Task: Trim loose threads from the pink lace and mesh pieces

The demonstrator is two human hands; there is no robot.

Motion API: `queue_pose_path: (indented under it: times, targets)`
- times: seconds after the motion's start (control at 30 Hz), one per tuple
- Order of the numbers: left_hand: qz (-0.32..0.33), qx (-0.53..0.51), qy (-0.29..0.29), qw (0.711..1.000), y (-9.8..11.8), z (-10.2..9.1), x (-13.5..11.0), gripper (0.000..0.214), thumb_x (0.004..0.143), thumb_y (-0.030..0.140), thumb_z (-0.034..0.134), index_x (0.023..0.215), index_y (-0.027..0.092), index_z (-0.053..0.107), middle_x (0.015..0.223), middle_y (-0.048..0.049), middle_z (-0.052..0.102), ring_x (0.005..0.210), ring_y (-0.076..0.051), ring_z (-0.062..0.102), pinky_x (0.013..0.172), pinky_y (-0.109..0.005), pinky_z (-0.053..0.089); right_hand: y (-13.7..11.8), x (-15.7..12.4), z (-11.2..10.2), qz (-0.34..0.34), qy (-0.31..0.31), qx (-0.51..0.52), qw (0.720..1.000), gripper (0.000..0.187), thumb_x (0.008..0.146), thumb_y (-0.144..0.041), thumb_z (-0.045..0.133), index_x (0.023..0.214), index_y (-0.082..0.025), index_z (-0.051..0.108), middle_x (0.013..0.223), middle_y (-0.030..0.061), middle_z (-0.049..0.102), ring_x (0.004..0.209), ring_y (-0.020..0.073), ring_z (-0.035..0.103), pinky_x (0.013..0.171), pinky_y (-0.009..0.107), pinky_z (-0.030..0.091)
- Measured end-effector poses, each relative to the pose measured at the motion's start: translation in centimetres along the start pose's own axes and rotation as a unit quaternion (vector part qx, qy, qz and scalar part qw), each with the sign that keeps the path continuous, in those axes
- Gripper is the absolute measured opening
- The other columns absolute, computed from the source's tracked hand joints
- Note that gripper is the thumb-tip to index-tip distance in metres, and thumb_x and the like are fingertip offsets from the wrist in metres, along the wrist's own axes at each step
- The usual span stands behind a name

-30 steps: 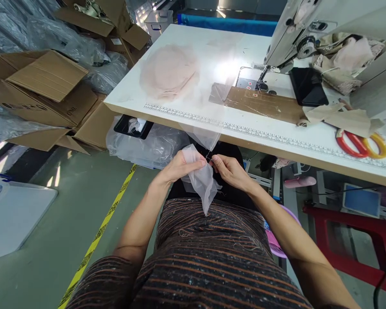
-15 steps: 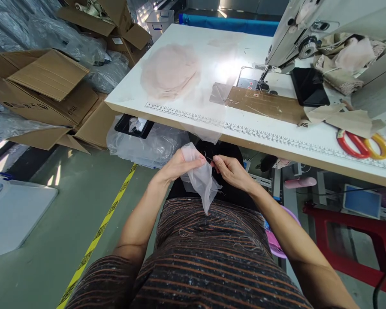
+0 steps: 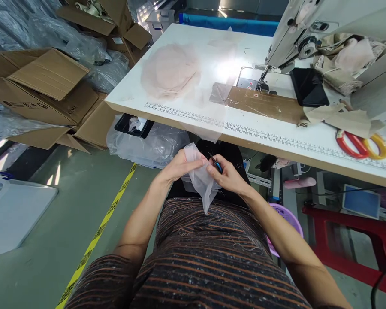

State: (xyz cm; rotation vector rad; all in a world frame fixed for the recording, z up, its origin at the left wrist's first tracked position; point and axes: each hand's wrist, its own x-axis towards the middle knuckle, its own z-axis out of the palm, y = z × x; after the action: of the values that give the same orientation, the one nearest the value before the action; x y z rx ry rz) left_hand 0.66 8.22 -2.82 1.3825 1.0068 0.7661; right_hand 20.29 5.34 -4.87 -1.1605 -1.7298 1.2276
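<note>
Over my lap, below the table edge, my left hand (image 3: 176, 168) pinches the top of a small sheer white fabric piece (image 3: 201, 182), which hangs down toward my striped clothing. My right hand (image 3: 229, 176) is closed on a small dark blue-handled tool (image 3: 215, 163), probably thread snips, its tip right beside the fabric's upper edge. Another sheer piece (image 3: 209, 128) droops over the white table's (image 3: 276, 139) front edge just above my hands.
On the table lie a stack of pale pink fabric rounds (image 3: 170, 71), a sewing machine (image 3: 309, 25), a brown board (image 3: 263, 103), a black phone (image 3: 309, 86) and red-and-yellow scissors (image 3: 362, 143). Cardboard boxes (image 3: 41, 90) and plastic bags sit left; a red stool (image 3: 350, 240) stands right.
My right hand has shifted slightly left against the fabric, and the dark tool now shows in its fingers. The left hand and fabric have hardly moved.
</note>
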Motion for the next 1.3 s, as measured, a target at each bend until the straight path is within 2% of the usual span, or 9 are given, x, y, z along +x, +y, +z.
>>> queue_pose_path:
  times: [0.13, 0.27, 0.47, 0.57, 0.67, 0.77, 0.93, 1.13, 1.3]
  targets:
    - [0.012, 0.128, 0.045, 0.991, -2.5, 0.4, 1.0, 0.040, 0.084, 0.045, 0.069, 0.108, 0.013, 0.071, 0.098, -0.0094, 0.073, 0.091, -0.022, 0.068, 0.083, -0.033, 0.055, 2.1, -1.2, 0.5, 0.038, -0.001, -0.069, 0.997, 0.029, 0.087, -0.049, 0.064, 0.086, -0.021, 0.053, 0.072, -0.0041, 0.051, 0.057, 0.0107, 0.040, 0.055, 0.026, 0.033]
    - [0.074, 0.348, 0.165, 0.920, -5.4, 1.1, 1.5, 0.067, 0.083, 0.039, 0.073, 0.141, 0.012, 0.052, 0.143, -0.0203, 0.053, 0.135, -0.035, 0.049, 0.113, -0.050, 0.038, 3.1, -1.1, -0.3, 0.033, 0.100, -0.132, 0.986, 0.030, 0.085, -0.048, 0.066, 0.093, -0.021, 0.057, 0.086, 0.0024, 0.063, 0.060, 0.0119, 0.047, 0.060, 0.028, 0.039]
    - [0.094, 0.453, 0.014, 0.886, -7.3, 1.8, 0.1, 0.038, 0.094, 0.039, 0.064, 0.126, 0.019, 0.066, 0.144, -0.0166, 0.056, 0.135, -0.034, 0.049, 0.115, -0.057, 0.031, 1.0, 2.0, -0.7, 0.011, 0.199, 0.006, 0.980, 0.056, 0.085, -0.061, 0.064, 0.116, -0.014, 0.065, 0.062, -0.0038, 0.054, 0.055, 0.0132, 0.048, 0.059, 0.028, 0.042]
    - [0.080, 0.427, 0.014, 0.900, -7.3, 1.6, 0.1, 0.039, 0.092, 0.041, 0.066, 0.123, 0.018, 0.069, 0.144, -0.0176, 0.056, 0.136, -0.035, 0.048, 0.117, -0.059, 0.028, 0.0, 3.2, -0.1, 0.013, 0.201, 0.062, 0.978, 0.057, 0.083, -0.066, 0.063, 0.105, -0.014, 0.070, 0.058, -0.0034, 0.053, 0.053, 0.0133, 0.048, 0.056, 0.028, 0.043]
    - [0.091, 0.253, 0.026, 0.963, -6.5, 0.9, 0.7, 0.064, 0.084, 0.064, 0.067, 0.128, 0.019, 0.067, 0.142, -0.0179, 0.058, 0.136, -0.035, 0.050, 0.117, -0.054, 0.032, -0.4, 2.9, 0.4, 0.003, 0.205, 0.073, 0.976, 0.049, 0.082, -0.064, 0.065, 0.083, -0.016, 0.071, 0.055, -0.0031, 0.050, 0.052, 0.0119, 0.044, 0.053, 0.027, 0.039]
    - [0.094, -0.034, -0.027, 0.995, -4.5, 0.1, 1.5, 0.096, 0.068, 0.091, 0.057, 0.126, 0.014, 0.066, 0.129, -0.0205, 0.066, 0.130, -0.036, 0.056, 0.110, -0.048, 0.043, -1.0, 0.8, 0.5, -0.004, 0.161, 0.056, 0.985, 0.042, 0.084, -0.058, 0.066, 0.076, -0.017, 0.070, 0.056, -0.0028, 0.049, 0.052, 0.0109, 0.041, 0.051, 0.025, 0.036]
    - [0.060, -0.260, -0.115, 0.957, -0.5, -0.9, 2.7, 0.119, 0.050, 0.104, 0.048, 0.117, 0.009, 0.067, 0.106, -0.0237, 0.073, 0.115, -0.038, 0.066, 0.087, -0.044, 0.057, -2.0, -4.0, -0.1, -0.060, -0.028, -0.002, 0.998, 0.021, 0.088, -0.033, 0.063, 0.076, -0.017, 0.069, 0.060, -0.0011, 0.058, 0.054, 0.0107, 0.047, 0.054, 0.024, 0.038]
    - [0.006, -0.192, -0.141, 0.971, 0.8, -0.8, 3.1, 0.083, 0.053, 0.062, 0.092, 0.116, 0.013, 0.068, 0.100, -0.0157, 0.077, 0.078, -0.022, 0.071, 0.073, -0.033, 0.057, -2.4, -6.8, -0.2, -0.116, -0.242, -0.063, 0.961, 0.011, 0.078, -0.013, 0.059, 0.082, -0.018, 0.068, 0.080, 0.0026, 0.071, 0.068, 0.0141, 0.061, 0.066, 0.025, 0.044]
    - [-0.020, -0.086, -0.056, 0.995, 0.6, 0.0, 2.3, 0.054, 0.063, 0.036, 0.092, 0.106, 0.010, 0.073, 0.076, -0.0038, 0.073, 0.064, -0.010, 0.062, 0.061, -0.020, 0.049, -2.4, -5.8, -0.9, -0.073, -0.195, -0.064, 0.976, 0.012, 0.084, -0.023, 0.062, 0.093, -0.019, 0.069, 0.082, 0.0022, 0.070, 0.068, 0.0141, 0.059, 0.066, 0.025, 0.045]
